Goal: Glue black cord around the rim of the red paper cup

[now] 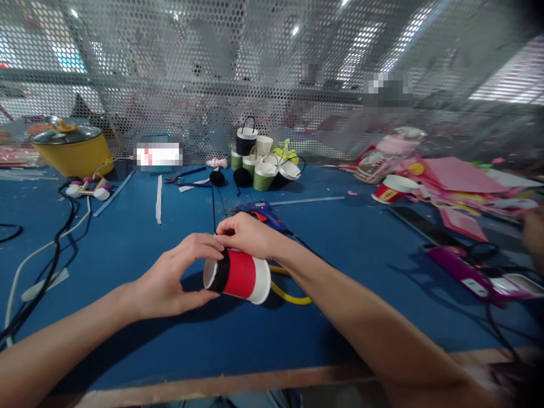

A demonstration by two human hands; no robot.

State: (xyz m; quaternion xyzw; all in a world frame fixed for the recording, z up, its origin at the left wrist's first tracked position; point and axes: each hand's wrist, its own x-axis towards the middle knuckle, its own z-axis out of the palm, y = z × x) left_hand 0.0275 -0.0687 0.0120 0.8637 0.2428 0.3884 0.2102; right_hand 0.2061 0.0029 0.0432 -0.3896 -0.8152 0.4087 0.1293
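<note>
A red and white paper cup lies on its side, with black cord wound around one end. My left hand grips that end, thumb below and fingers above. My right hand is closed in a pinch at the cup's upper side, where a black cord meets its fingertips. The cord runs back to a black ball. Part of a yellow loop shows behind the cup, beneath my right forearm. Beyond my right hand lies a blue glue gun.
Several small cups stand at the back by the perforated metal screen. A yellow pot and cables occupy the left. On the right are pink sheets, another red cup, a purple device and part of another person's hand.
</note>
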